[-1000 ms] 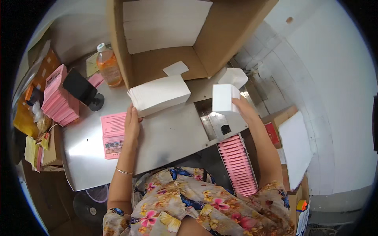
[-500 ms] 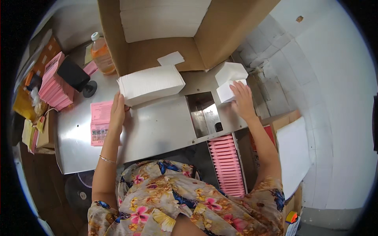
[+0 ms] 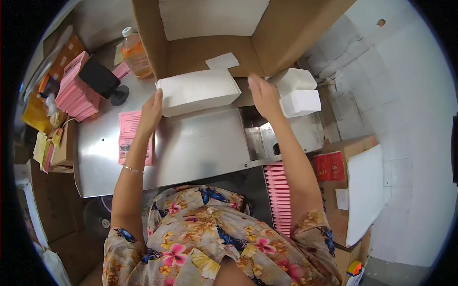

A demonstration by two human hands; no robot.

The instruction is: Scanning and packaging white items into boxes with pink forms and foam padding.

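A long row of folded white paper sheets, perhaps napkins, stands on the metal table at the mouth of the cardboard box. My left hand rests against its left end, fingers stretched along that side. My right hand is in the air just beyond the row's right end, fingers extended and holding nothing; a gap shows between them. To its right, two shorter white paper stacks sit one behind the other: the far stack and the near stack.
The open cardboard box holds a loose white sheet. A rectangular opening cuts the metal table; pink pieces fill a channel below. Left are a pink printed sheet, bottle, black stand and pink stack.
My right hand has let go of the near white stack on the right and moved left toward the long row. My left hand stays at the row's left end. The whole view has shifted slightly.
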